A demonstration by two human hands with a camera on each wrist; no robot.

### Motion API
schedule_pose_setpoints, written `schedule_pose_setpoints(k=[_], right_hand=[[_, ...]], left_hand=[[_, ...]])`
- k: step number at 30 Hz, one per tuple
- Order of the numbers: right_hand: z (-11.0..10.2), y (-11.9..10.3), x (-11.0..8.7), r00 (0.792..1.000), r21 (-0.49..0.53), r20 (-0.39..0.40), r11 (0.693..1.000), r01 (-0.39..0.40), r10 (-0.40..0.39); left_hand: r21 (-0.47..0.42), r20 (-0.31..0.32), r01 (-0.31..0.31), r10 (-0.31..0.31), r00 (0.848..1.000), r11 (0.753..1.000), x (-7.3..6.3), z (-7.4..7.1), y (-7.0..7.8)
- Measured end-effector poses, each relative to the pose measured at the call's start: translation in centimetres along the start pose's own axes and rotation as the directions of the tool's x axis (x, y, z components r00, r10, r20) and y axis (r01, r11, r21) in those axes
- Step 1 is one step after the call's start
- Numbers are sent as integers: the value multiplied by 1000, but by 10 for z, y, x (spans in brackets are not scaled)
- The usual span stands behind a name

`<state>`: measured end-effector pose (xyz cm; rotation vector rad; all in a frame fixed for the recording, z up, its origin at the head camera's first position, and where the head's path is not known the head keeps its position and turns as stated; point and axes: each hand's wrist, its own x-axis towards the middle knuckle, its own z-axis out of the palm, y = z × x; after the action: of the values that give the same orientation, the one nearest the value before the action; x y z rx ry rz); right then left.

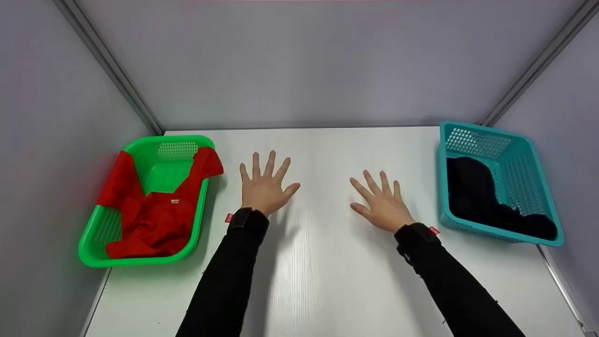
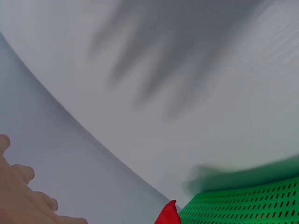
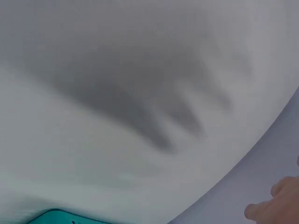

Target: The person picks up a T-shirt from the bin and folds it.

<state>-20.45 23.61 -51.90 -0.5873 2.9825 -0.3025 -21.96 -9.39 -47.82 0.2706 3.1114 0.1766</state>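
Observation:
My left hand (image 1: 265, 191) is held over the white table with its fingers spread, holding nothing. To its left stands a green plastic basket (image 1: 202, 220) with a red garment (image 1: 157, 217) inside; parts of the garment hang over the rim on both sides. My right hand (image 1: 384, 206), also spread and holding nothing, hovers over the table further right. Beyond it sits a teal basket (image 1: 524, 173) with a black cloth (image 1: 470, 187) bunched along its left and near sides. In the left wrist view, the fingers (image 2: 23, 196) show at the lower left, above a hand-shaped shadow.
The white table (image 1: 318, 262) ends at a pale back wall (image 1: 299, 65). Side walls close in at left (image 1: 42, 164) and right (image 1: 571, 140), each basket standing close to one. Grey metal posts run up the two back corners.

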Motion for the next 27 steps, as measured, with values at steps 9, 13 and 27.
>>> schedule_pose_setpoints(k=[9, 13, 27], right_hand=[[40, -33, -20, 955, -98, 27, 950, 297, -295], [56, -46, -31, 922, -124, 47, 914, 387, -384], [97, -70, -63, 886, -70, 179, 893, 444, -426]], left_hand=[[10, -13, 45, -45, 999, 999, -10, -7, -46], [-43, -21, 102, -103, 994, 994, -19, -8, -80], [-367, 344, 483, -366, 865, 795, -70, -6, -169]])
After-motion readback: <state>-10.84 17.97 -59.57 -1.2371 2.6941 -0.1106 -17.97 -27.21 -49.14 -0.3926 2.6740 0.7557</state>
